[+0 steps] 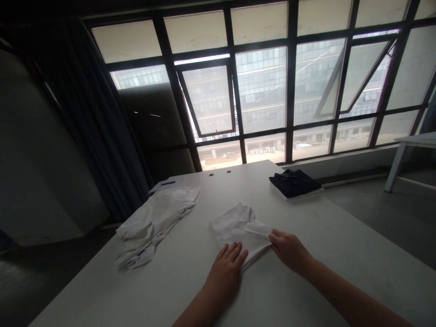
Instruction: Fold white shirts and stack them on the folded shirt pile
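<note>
A white collared shirt, partly folded, lies on the white table in front of me. My left hand rests flat on its near edge with the fingers stretched out. At the shirt's right side, my right hand pinches the end of a narrow white strip of the cloth, which looks like a sleeve. The collar part points away from me. Part of the near edge is hidden under my left hand.
Loose white garments are heaped on the table's left side. Behind them lie a paper and a blue pen. A folded dark shirt sits on something white at the right edge. Windows stand beyond the table.
</note>
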Available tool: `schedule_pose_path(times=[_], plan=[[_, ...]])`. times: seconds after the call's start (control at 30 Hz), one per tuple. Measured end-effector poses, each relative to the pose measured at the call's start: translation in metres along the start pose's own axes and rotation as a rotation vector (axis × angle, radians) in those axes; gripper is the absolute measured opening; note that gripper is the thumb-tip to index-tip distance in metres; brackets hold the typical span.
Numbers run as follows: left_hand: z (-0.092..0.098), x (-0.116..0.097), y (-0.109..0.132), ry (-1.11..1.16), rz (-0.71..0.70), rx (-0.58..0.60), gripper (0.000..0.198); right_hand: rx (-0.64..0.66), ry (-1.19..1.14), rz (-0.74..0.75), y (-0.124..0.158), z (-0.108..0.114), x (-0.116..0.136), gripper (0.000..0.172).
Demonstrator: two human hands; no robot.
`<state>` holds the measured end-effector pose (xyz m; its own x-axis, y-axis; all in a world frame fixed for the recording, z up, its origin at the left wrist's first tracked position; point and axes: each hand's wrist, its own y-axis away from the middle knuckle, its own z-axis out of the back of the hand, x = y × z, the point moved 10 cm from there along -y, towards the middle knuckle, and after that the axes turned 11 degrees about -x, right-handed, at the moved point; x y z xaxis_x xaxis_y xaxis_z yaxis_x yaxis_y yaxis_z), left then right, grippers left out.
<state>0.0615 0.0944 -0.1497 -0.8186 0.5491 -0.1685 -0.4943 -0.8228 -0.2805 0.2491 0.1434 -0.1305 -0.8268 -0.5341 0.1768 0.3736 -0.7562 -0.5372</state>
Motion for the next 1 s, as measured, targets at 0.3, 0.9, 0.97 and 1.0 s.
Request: schedule_pose_path(times=[0.3,0.9,0.97,1.0], plan=[[0.002,-0.005,0.003,0.031,-0.012,0.049,0.089,-0.052,-0.255,-0.428,0.017,-0.014,-0.036,0.015],[0.002,-0.006,0.002,-0.017,-0.048,-0.002,0.088,0.008,-0.636,-0.525,0.006,-0.017,-0.029,0.04],[0.001,-0.006,0.002,-0.013,-0.051,0.007,0.088,-0.103,-0.656,-0.501,0.002,-0.009,-0.03,0.039],[0.001,-0.006,0.001,-0.009,-0.055,0.009,0.088,-0.158,-0.638,-0.497,0.001,-0.005,-0.032,0.037]])
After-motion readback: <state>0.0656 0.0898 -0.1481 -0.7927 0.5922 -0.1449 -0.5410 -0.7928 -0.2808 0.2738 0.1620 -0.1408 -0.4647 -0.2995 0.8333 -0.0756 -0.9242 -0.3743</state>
